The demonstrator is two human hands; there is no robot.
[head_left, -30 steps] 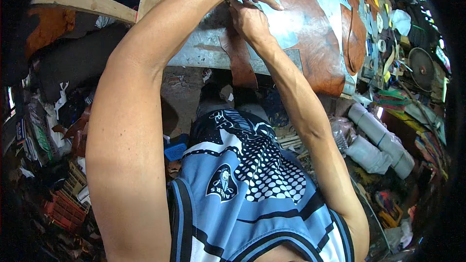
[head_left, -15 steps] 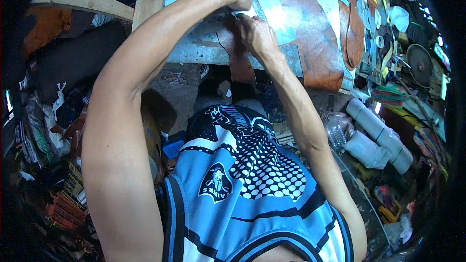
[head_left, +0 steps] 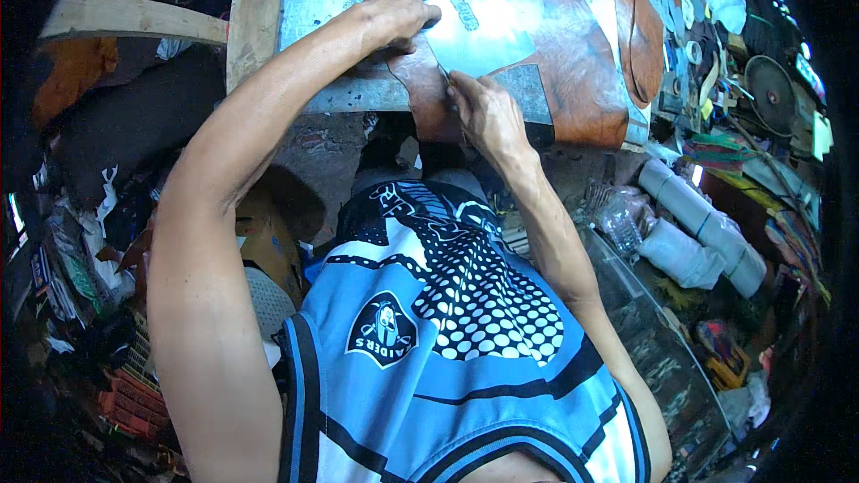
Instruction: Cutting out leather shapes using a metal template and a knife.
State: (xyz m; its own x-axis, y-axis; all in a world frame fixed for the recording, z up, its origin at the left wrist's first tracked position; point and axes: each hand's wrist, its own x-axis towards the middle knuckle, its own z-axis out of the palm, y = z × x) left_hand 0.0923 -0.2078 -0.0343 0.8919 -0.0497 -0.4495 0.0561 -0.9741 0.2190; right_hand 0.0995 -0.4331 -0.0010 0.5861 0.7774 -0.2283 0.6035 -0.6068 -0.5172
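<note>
A pale, shiny flat template (head_left: 492, 43) with a dark rough oblong mark lies on brown leather (head_left: 573, 80) on the work table. My left hand (head_left: 394, 16) rests on the template's left edge, fingers spread and pressing down. Lower and to the right, my right hand (head_left: 490, 118) is closed round a thin, dark pointed tool (head_left: 445, 74); its tip meets the template's lower left edge, and most of it is hidden in the fingers. A tongue of leather (head_left: 428, 100) between the hands hangs over the table's near edge.
The table's wooden border (head_left: 253, 22) runs along the left, with a wooden beam (head_left: 134, 18) beyond it. Cut leather pieces (head_left: 646, 45) lie at the table's right. Plastic-wrapped rolls (head_left: 702, 228) and a round fan-like disc (head_left: 770, 94) stand among clutter on the right.
My hands have moved apart: the left slid left and opened flat on the template, while the right came down toward me with the tool. The template's dark mark is now uncovered.
</note>
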